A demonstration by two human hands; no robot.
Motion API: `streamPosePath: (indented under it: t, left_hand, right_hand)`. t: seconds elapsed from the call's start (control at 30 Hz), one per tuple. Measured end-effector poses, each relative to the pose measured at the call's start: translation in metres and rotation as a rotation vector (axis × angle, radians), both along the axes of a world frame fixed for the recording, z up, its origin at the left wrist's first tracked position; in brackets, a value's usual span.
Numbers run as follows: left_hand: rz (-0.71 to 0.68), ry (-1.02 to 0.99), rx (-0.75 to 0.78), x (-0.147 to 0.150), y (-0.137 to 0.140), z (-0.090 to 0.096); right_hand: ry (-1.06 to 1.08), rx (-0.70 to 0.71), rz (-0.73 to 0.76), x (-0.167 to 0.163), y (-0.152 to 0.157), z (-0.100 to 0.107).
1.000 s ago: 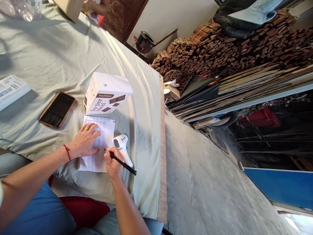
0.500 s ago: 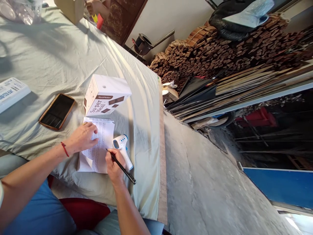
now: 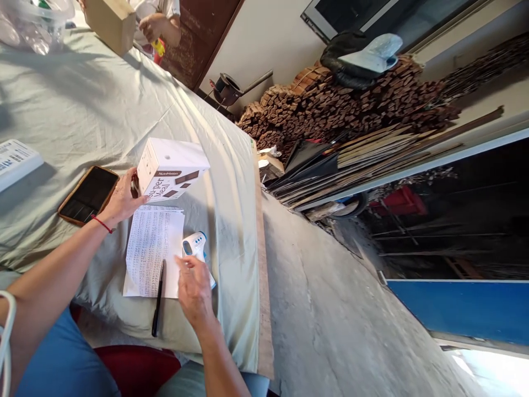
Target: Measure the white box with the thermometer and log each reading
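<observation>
My left hand (image 3: 123, 197) is at the lower left corner of a white "Super Meal" box (image 3: 176, 157), thumb against its printed front and fingers along its left side. The box stands upright on the cloth. Below it lie sheets of paper (image 3: 142, 248) covered in handwriting, with a black pen (image 3: 157, 300) resting across their lower edge. My right hand (image 3: 193, 284) holds nothing; its fingers are loosely apart beside the paper's right edge. Partly hidden behind that hand is a white and blue infrared thermometer (image 3: 194, 243).
A phone (image 3: 88, 194) in a brown case lies left of the paper, with a white carton (image 3: 19, 162) farther left. At the far end are a clear plastic tub (image 3: 39, 25), a cardboard box (image 3: 111, 25) and another person's hand (image 3: 155, 26). The table's right edge (image 3: 264, 286) borders the concrete floor.
My right hand has let go of the pen, which now lies on the paper. My left hand has moved from the sheets up to the white box. The page now lies flatter.
</observation>
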State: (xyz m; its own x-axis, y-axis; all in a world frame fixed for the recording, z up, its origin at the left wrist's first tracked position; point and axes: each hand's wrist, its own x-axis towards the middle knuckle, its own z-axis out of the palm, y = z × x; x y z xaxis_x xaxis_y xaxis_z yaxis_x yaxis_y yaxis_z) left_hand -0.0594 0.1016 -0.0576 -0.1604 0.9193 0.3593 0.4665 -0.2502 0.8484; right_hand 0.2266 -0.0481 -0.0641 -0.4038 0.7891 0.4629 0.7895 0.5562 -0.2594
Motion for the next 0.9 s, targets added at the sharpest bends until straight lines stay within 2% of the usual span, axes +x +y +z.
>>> streamPosePath:
  t: [0.07, 0.13, 0.23, 0.3, 0.4, 0.5, 0.63, 0.77, 0.9]
  left_hand:
    - [0.012, 0.036, -0.033, 0.001, -0.003, 0.004]
    - [0.042, 0.052, -0.058, 0.003, -0.007, 0.009]
    - [0.09, 0.05, -0.047, 0.005, -0.013, 0.018]
    - [0.108, 0.032, -0.035, 0.006, -0.016, 0.025]
    - [0.09, -0.049, -0.041, 0.008, -0.023, 0.035]
    - [0.031, -0.197, -0.102, 0.009, -0.035, 0.045]
    - [-0.088, -0.407, -0.267, 0.012, -0.05, 0.053]
    - [-0.235, -0.542, -0.4, 0.015, -0.058, 0.056]
    - [-0.362, -0.55, -0.461, 0.015, -0.059, 0.057]
  right_hand:
    - [0.065, 0.01, -0.257, 0.016, 0.008, -0.005]
    - [0.095, -0.064, -0.417, 0.03, 0.015, -0.01]
    - [0.19, -0.239, -0.446, 0.038, 0.023, -0.013]
    - [0.318, -0.337, -0.449, 0.034, 0.025, -0.008]
    - [0.583, -0.446, -0.403, 0.018, 0.025, 0.012]
    - [0.858, -0.504, -0.243, -0.002, 0.028, 0.038]
    - [1.13, -0.543, -0.015, -0.031, 0.042, 0.067]
    - [1.295, -0.568, 0.007, -0.056, 0.061, 0.074]
    - [1.389, -0.632, -0.001, -0.069, 0.075, 0.071]
